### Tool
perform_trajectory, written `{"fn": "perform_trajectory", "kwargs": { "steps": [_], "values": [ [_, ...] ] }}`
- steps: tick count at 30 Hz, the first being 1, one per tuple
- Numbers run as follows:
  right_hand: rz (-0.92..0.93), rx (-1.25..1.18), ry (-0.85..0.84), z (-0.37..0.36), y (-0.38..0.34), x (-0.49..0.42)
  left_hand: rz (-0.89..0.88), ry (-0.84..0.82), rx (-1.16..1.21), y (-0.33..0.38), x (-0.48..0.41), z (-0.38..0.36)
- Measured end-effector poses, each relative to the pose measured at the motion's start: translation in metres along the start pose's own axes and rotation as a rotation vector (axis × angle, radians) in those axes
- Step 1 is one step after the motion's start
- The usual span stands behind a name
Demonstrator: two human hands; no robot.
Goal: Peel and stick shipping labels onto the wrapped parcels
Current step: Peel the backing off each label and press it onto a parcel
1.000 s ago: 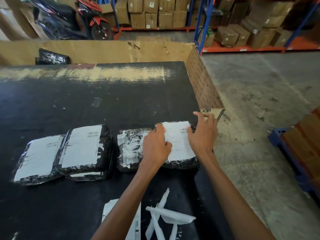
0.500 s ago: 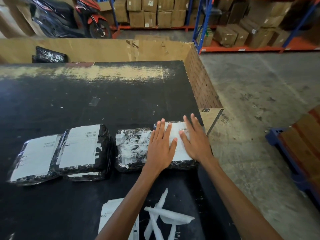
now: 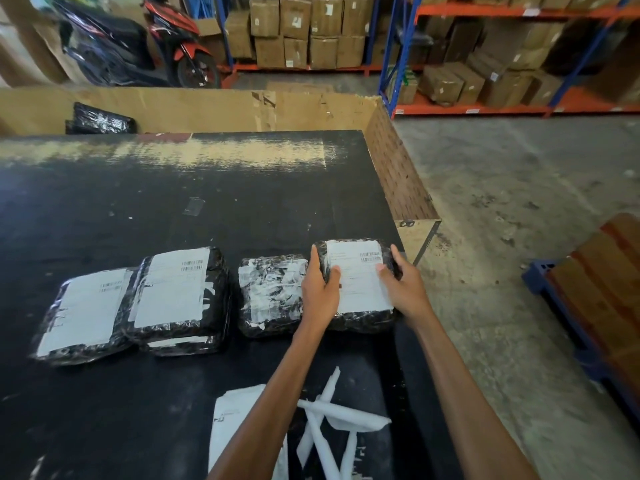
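Several black wrapped parcels lie in a row on the black table (image 3: 242, 202). The rightmost parcel (image 3: 360, 317) carries a white shipping label (image 3: 358, 275) on top. My left hand (image 3: 320, 289) grips its left side and my right hand (image 3: 403, 289) grips its right side, thumbs resting on the label. Just left of it sits a parcel (image 3: 272, 296) with torn white label remnants. Two labelled parcels (image 3: 180, 292) (image 3: 83, 313) lie farther left, overlapping. A stack of label sheets (image 3: 235, 420) and curled white backing strips (image 3: 332, 417) lie near the front edge, partly under my left arm.
A cardboard bin wall (image 3: 394, 168) borders the table at the back and right, with a black parcel (image 3: 100, 119) inside at far left. Concrete floor, a blue pallet (image 3: 554, 289), shelving with boxes and a scooter (image 3: 138, 46) lie beyond.
My hands went from lying flat on the label to gripping the two sides of the rightmost parcel.
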State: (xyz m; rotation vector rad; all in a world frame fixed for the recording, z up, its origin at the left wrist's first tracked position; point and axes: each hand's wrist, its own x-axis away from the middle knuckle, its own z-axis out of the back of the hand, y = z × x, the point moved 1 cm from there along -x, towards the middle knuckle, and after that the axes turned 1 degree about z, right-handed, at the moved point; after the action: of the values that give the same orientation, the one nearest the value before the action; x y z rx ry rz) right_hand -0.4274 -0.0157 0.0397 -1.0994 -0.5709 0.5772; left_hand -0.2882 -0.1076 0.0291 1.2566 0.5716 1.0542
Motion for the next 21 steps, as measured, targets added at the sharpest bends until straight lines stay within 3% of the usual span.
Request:
{"fn": "perform_trajectory", "kwargs": {
  "steps": [6,11,21],
  "values": [
    [0.090,-0.026,0.069,0.006,-0.040,0.017,-0.180,0.034,-0.021,0.038,0.010,0.025],
    [0.174,-0.039,0.046,-0.009,-0.082,0.025,-0.227,0.065,0.035,0.057,0.004,0.063],
    [0.229,-0.099,-0.215,-0.140,-0.171,0.061,-0.234,0.233,-0.027,0.057,0.003,0.236]
  ]
}}
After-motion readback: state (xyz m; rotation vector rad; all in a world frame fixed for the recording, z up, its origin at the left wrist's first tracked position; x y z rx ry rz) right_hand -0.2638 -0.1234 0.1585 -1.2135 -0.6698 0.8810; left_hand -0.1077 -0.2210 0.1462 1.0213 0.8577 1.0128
